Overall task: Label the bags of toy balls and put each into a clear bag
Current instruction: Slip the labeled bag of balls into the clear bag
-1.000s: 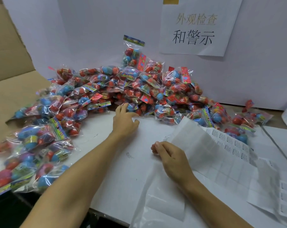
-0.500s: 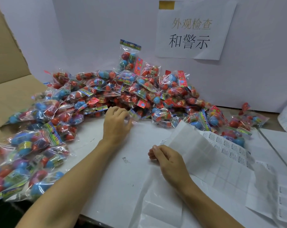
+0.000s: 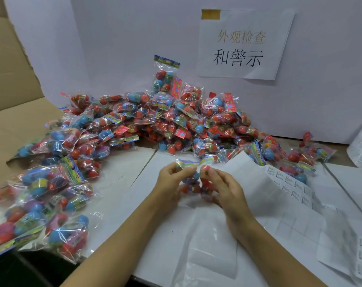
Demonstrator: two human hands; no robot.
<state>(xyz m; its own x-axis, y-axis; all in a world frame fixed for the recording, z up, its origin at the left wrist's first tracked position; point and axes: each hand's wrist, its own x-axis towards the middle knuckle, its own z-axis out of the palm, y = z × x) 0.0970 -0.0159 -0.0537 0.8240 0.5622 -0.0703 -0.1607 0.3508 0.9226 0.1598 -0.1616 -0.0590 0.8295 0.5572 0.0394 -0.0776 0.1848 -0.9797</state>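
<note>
Both hands have left their earlier places: the left hand [image 3: 169, 179], which half a second ago was reaching into the near edge of the pile of ball bags [image 3: 155, 125], has drawn back toward the person with one bag of toy balls [image 3: 193, 180], and the right hand [image 3: 221, 188], which was resting on the label sheet [image 3: 256, 179], has lifted off it and come in to meet the bag. That suggests a fresh bag has been picked for labelling, and the sticking step is about to start or is under way; whether a label already sits on a right fingertip cannot be told, as the hands are blurred.

The bag hangs between the two hands, above the white tabletop [image 3: 118, 183] and just in front of the pile. The left hand's fingers are curled round the bag's left side near its coloured header strip. The right hand's fingers are partly bent and touch the bag's right side, thumb toward it; it looks like a light pinch, though the blur leaves this uncertain.

Just to the right of the grip lies the label sheet, with printed labels further right. Directly below the wrists lies a flat clear bag [image 3: 211, 245], near enough to take the labelled bag afterwards. Well to the left lie more ball bags.
</note>
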